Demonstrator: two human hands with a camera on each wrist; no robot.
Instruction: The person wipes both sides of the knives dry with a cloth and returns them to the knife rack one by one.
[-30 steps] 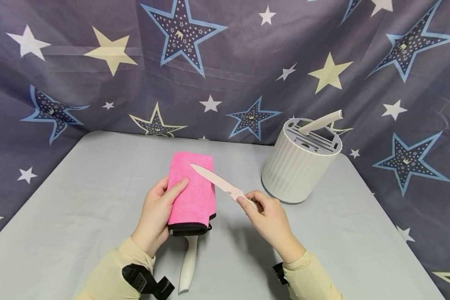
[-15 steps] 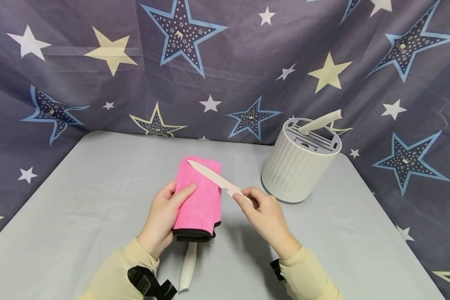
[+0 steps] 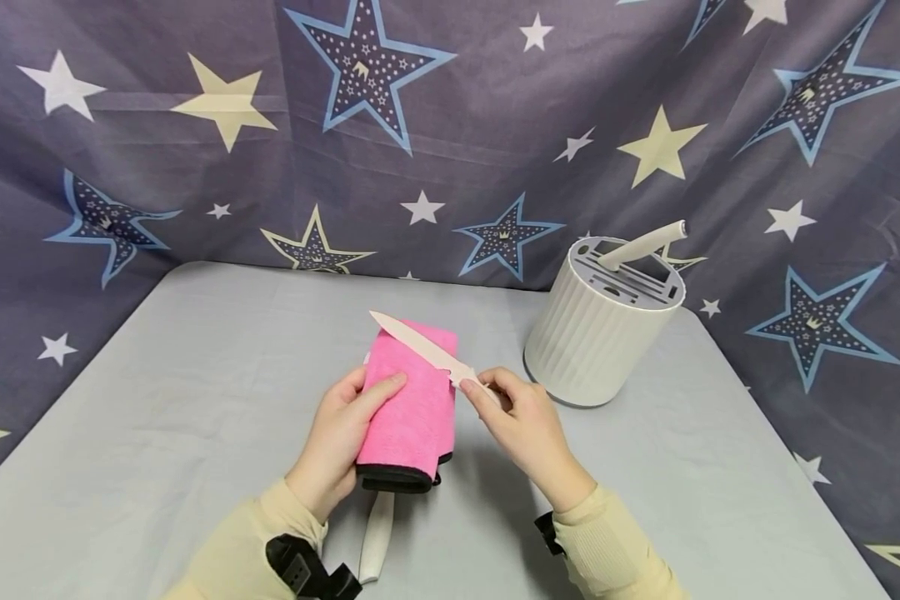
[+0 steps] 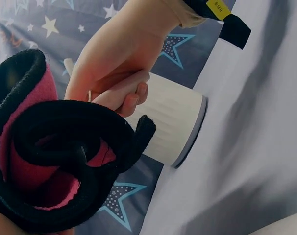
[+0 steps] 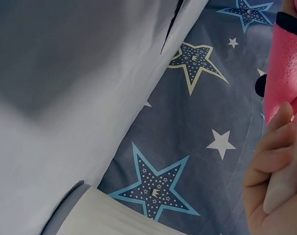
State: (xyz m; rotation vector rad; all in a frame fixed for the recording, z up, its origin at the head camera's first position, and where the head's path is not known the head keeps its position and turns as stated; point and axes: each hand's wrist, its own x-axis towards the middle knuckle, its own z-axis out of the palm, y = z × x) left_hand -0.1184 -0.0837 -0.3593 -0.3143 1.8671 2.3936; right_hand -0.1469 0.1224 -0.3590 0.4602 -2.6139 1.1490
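My left hand (image 3: 345,433) grips a folded pink cloth (image 3: 408,417) with black edging, thumb on its front face. In the left wrist view the cloth's rolled black edge (image 4: 65,110) fills the lower left. My right hand (image 3: 523,429) holds a pale kitchen knife (image 3: 420,343) by its handle. The blade lies slanted across the upper part of the cloth, its tip pointing up and left past the cloth's edge. In the right wrist view the fingers (image 5: 276,156) curl round the handle. Below the cloth, a second pale handle (image 3: 377,537) lies on the table, its other end hidden.
A ribbed white knife block (image 3: 600,333) stands at the right rear of the table, one pale knife handle (image 3: 645,244) sticking out of its slotted top. The grey-covered table (image 3: 195,400) ends at a dark star-patterned curtain (image 3: 495,125) behind and at both sides.
The cloth and left hand have moved right and slightly toward me. The knife in my right hand has shifted up and left, so its tip now reaches past the cloth.
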